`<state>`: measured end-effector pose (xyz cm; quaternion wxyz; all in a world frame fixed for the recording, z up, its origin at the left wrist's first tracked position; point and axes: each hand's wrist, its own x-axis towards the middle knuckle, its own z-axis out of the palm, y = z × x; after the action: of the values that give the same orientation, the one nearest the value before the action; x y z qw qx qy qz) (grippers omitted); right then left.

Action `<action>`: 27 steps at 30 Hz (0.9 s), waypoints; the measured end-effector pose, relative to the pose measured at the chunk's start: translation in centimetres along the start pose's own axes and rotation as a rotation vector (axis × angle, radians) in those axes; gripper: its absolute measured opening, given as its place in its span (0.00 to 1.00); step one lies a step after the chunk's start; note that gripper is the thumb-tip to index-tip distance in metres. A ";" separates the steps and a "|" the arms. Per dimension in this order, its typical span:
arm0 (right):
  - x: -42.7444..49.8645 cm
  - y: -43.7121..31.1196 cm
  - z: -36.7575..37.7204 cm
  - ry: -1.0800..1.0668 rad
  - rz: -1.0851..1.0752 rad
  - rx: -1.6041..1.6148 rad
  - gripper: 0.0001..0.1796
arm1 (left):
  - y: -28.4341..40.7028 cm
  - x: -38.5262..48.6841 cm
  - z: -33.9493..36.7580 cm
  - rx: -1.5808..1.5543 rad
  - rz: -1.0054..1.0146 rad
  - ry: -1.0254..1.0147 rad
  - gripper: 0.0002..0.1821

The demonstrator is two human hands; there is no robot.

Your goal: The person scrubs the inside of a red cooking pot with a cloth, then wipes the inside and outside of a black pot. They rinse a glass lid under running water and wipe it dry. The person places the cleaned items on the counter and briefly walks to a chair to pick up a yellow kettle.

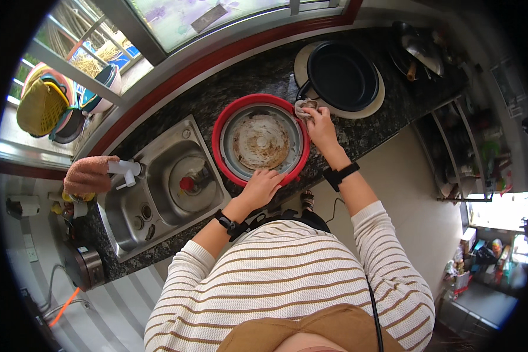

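Observation:
A round red-rimmed appliance [218, 152], which looks like an electric cooker base, rests on the dark granite counter. Inside it is a grey metal plate [261, 141] with brown and whitish stains. My left hand [260, 188] lies on the near rim, fingers over the edge, holding it steady. At the right side of the rim, my right hand [322, 130] grips a crumpled, soiled cloth [306, 108] that touches the red edge.
A black pan [343, 75] sits on a pale round board [375, 103] at the right. Left is a double steel sink [158, 196] with a red-knobbed glass lid [193, 179] in one basin. A brown towel [90, 174] hangs over the faucet [125, 169]. A wok [420, 50] stands at the far right.

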<state>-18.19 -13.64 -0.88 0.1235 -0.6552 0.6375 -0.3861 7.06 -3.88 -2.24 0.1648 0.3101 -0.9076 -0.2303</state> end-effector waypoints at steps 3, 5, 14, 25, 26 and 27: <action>-0.6 -2.3 0.8 -0.080 -0.147 -0.063 0.16 | 0.1 -0.3 0.5 0.010 -0.028 0.017 0.18; -0.3 -3.6 2.4 -0.241 -0.205 -0.176 0.17 | 0.4 -0.2 1.0 -0.004 -0.038 0.058 0.17; 1.6 -3.2 9.1 -0.637 0.244 -0.697 0.37 | 1.3 -0.1 2.1 -0.015 -0.107 0.127 0.15; 1.0 -3.5 3.7 -0.551 -0.007 -0.500 0.28 | 1.2 0.0 2.5 -0.056 -0.097 0.168 0.13; 1.1 -3.7 3.8 -0.550 -0.069 -0.558 0.30 | 1.2 0.1 2.5 -0.054 -0.097 0.168 0.13; 0.9 -3.8 3.9 -0.577 0.011 -0.633 0.30 | 1.2 0.2 2.6 -0.046 -0.105 0.169 0.13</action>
<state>-12.91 -15.17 -0.71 0.0917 -0.7384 0.6675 0.0286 5.20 -2.34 -3.80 0.2354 0.3717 -0.8675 -0.2322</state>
